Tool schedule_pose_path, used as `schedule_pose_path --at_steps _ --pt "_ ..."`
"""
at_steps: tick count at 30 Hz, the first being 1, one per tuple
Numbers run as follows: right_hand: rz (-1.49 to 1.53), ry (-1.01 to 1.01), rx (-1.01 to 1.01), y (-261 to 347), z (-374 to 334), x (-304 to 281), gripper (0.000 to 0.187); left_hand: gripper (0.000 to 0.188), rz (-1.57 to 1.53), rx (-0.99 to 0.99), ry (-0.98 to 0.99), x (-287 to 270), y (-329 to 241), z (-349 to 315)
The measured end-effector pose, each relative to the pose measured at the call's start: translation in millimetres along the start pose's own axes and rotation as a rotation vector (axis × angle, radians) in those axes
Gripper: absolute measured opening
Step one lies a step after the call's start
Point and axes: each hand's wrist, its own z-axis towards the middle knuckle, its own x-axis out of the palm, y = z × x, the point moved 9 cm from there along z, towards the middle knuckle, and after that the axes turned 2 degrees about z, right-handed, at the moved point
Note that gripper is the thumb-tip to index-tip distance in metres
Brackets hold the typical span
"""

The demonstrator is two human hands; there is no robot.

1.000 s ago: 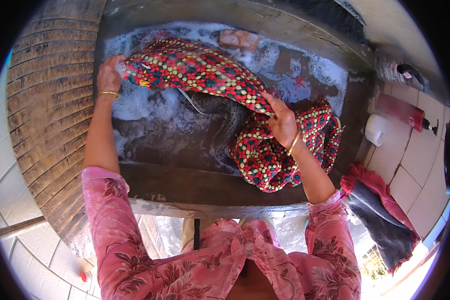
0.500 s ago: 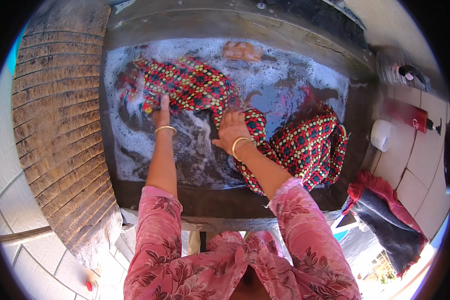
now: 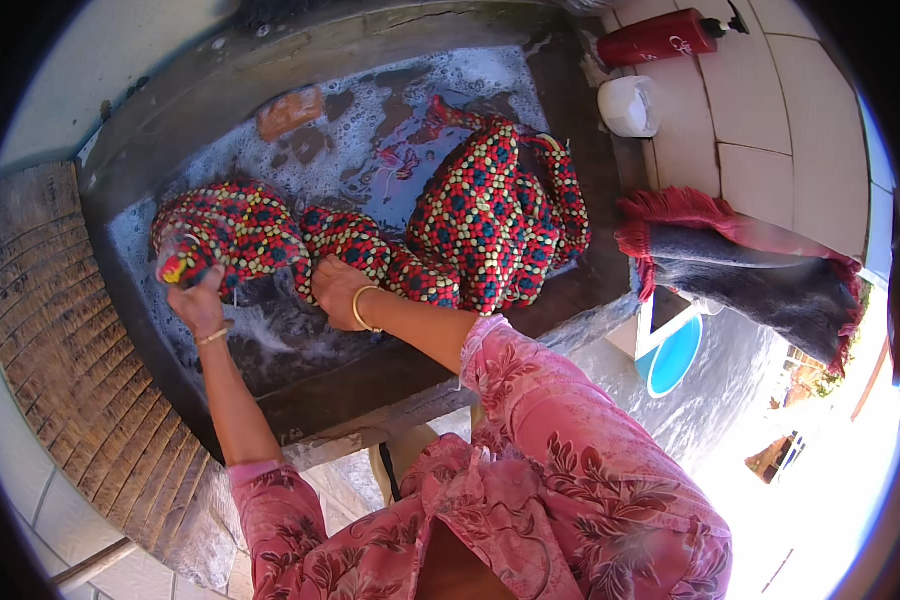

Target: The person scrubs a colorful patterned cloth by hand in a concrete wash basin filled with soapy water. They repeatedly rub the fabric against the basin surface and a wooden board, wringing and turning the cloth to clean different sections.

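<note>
A wet cloth [image 3: 490, 220] patterned in red, dark green and pale yellow lies bunched across a dark basin [image 3: 370, 385] of soapy water. At its left end, my left hand [image 3: 200, 303] has its fingers closed on a fold where a bright red and yellow patch shows. My right hand [image 3: 341, 292] grips the narrow twisted middle of the cloth, the fingers partly hidden under the fabric. To the right the cloth spreads into a broad mound above the water. Both wrists carry bangles.
A ridged wooden washboard [image 3: 80, 360] stands along the basin's left side. An orange-brown block [image 3: 290, 112] sits in the suds at the back. On the tiled ledge are a red pump bottle [image 3: 660, 38], a white container [image 3: 628, 107] and a dark, red-fringed cloth [image 3: 750, 270]. Below stands a blue tub [image 3: 673, 360].
The view has swung to the right. My left hand, earlier with fingers stretched beside the cloth, is now closed on its left end. My right hand's fingers have curled into the cloth's middle.
</note>
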Motion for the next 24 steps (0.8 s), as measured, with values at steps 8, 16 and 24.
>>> schedule_pose_path --at_steps 8,16,24 --pt "0.823 -0.878 0.272 -113 -44 -142 0.059 0.022 0.633 0.785 0.645 136 -75 -152" --pt "0.177 0.131 0.511 -185 -12 -17 0.076 0.029 0.767 0.689 0.756 170 -40 -160" --pt "0.489 -0.197 0.365 -128 -34 -40 0.080 0.073 0.907 0.010 0.247 107 18 -97"
